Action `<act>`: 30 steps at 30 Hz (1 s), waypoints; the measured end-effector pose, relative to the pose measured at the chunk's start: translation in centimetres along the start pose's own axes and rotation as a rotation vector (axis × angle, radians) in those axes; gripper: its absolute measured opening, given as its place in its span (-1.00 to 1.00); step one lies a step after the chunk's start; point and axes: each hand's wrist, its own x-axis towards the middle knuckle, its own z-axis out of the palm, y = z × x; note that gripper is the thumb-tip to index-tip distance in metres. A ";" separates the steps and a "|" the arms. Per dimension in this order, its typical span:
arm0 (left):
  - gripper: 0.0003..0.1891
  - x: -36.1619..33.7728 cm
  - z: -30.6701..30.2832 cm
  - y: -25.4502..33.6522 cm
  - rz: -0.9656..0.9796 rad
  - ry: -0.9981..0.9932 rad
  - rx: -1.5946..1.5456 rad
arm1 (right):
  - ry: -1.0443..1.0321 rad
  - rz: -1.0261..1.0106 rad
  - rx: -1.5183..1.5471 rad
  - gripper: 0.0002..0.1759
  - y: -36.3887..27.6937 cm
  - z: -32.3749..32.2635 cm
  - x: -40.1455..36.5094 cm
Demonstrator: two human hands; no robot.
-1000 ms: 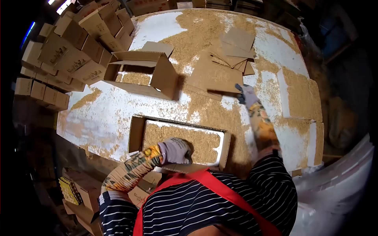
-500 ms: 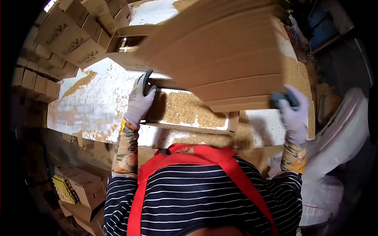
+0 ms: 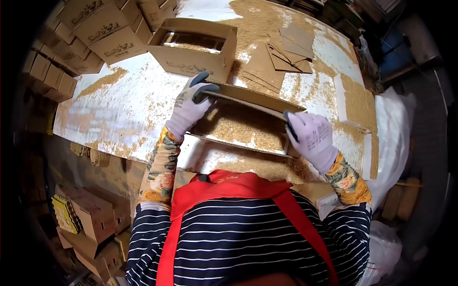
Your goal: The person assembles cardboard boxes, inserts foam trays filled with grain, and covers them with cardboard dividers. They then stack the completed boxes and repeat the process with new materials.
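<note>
A cardboard box [image 3: 274, 98] with its top uncovered lies in front of me, with a layer of sawdust-like bits [image 3: 245, 131] and some white showing inside. A cardboard sheet [image 3: 248, 105] stands nearly edge-on to me within the box's opening, close to the far wall. My left hand [image 3: 188, 114], in a lilac glove with dark fingertips, is closed on the sheet's left end at the box corner. At its right end, my right hand [image 3: 315, 139] pinches the sheet in a matching glove. The sheet's lower part is hidden.
Another uncovered box [image 3: 195, 64] stands just beyond. Stacked printed cartons [image 3: 112, 40] fill the far left. Flat cardboard pieces [image 3: 260, 66] lie at the back of the sawdust-strewn white table [image 3: 119, 114]. White blocks topped with sawdust [image 3: 355, 102] line the right side, near plastic wrapping [image 3: 393, 128].
The cardboard sheet came down from a raised, broad-side view into the box opening, now edge-on. My right hand moved left and inward; my left hand went from the box corner onto the sheet.
</note>
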 end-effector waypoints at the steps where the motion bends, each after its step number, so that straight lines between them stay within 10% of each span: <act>1: -0.47 0.0 0.2 -0.5 -0.003 0.000 -0.003 | -0.060 0.065 -0.027 -0.74 0.0 -0.2 0.8; 3: -0.63 0.0 1.1 -0.8 -0.025 0.095 0.182 | -0.199 0.079 -0.082 -0.79 2.0 0.9 2.5; 5: -0.61 0.1 1.3 -0.3 -0.033 0.079 0.295 | -0.900 0.259 -0.203 -0.81 3.0 3.0 5.4; 9: -0.58 0.1 1.0 0.7 -0.108 0.084 0.222 | -0.476 -0.003 -0.102 -0.74 4.1 5.5 2.1; 13: -0.60 -0.5 1.0 -2.0 -0.231 0.305 -0.693 | -0.245 0.025 -0.011 -0.72 2.6 5.8 0.6; 20: -0.54 1.2 1.9 -3.6 -0.441 0.123 -0.620 | -0.442 -0.264 -0.042 -0.68 0.3 7.1 -1.3; 30: 0.21 1.1 1.7 -2.8 -0.636 -0.191 -0.271 | -0.363 -0.401 0.283 -0.49 2.4 8.6 0.2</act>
